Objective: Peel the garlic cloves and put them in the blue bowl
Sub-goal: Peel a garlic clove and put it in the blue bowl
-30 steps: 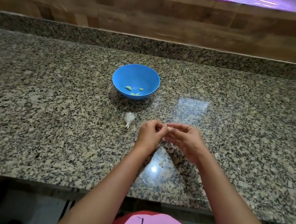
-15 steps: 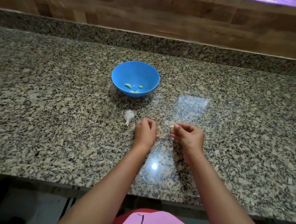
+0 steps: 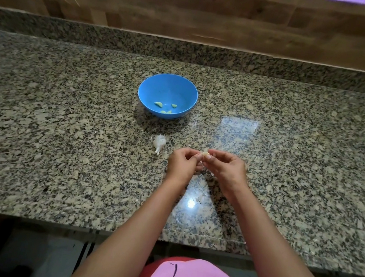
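Half a second earlier the two hands were held apart above the desk [image 3: 63, 134]; now they have been brought together again, and a garlic clove [image 3: 205, 153] is pinched between the curled fingers of the left hand [image 3: 183, 163] and the right hand [image 3: 225, 168], held just above the speckled granite surface. The remaining garlic bulb [image 3: 159, 142] is seen lying on the desk just to the left of the left fingers, apart from them, in the same spot as before. Beyond the fingers, further from the person, the blue bowl [image 3: 150, 91] is shown standing upright, unmoved, with four peeled cloves [image 3: 158, 104] resting at its bottom. Small scraps of papery skin [image 3: 199, 199] are scattered on the desk on the near side of the fingers, between the forearms.
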The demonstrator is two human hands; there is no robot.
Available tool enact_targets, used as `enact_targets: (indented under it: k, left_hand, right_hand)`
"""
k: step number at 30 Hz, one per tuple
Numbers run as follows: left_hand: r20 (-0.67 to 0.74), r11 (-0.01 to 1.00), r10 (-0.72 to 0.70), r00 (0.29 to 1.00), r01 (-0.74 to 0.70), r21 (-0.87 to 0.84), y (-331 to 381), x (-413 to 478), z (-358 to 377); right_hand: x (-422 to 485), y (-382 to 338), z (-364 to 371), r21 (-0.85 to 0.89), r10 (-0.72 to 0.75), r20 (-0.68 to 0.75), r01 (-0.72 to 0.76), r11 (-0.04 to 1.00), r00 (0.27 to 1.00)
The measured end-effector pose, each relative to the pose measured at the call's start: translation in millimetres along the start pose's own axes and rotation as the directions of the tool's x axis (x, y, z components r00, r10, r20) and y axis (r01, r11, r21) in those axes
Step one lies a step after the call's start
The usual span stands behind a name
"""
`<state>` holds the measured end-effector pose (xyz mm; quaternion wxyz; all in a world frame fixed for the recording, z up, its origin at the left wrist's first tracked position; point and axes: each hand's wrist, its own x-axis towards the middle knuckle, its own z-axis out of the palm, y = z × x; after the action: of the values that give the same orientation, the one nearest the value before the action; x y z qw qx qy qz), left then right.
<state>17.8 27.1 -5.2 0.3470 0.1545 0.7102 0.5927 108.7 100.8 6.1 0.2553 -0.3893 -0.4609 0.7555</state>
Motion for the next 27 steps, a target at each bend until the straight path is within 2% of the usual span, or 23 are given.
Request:
enact_targets:
  k: [5, 9, 12, 17, 23, 27]
  left_hand:
    - [0.054, 0.987, -0.080, 0.995, 0.086, -0.133, 9, -2, 0]
    - [0.150, 0.940, -0.194, 0.970, 0.227, -0.254, 15, -1, -3]
    - [0.152, 0.966, -0.152, 0.977, 0.179, -0.187, 14, 1, -4]
    - [0.177, 0.973, -0.114, 0.978, 0.146, -0.177, 15, 1, -4]
    - [0.122, 0.999, -0.046, 0.991, 0.047, -0.010, 14, 3, -4]
    - [0.114, 0.999, -0.043, 0.993, 0.042, 0.014, 13, 4, -4]
  right_hand:
    - [3, -2, 0, -0.129, -0.066, -0.013, 0.064, 0.990, 0.998]
    - [5, -3, -2, -0.095, -0.056, 0.004, 0.056, 0.994, 0.998]
    - [4, -3, -3, -0.041, -0.031, 0.052, 0.033, 0.999, 0.998]
    - [4, -2, -7, -0.007, 0.016, 0.109, -0.015, 1.000, 0.994]
    - [2, -6, -9, 0.021, 0.036, 0.104, -0.039, 0.999, 0.994]
    - [0, -6, -10, 0.029, 0.042, 0.103, -0.045, 0.999, 0.994]
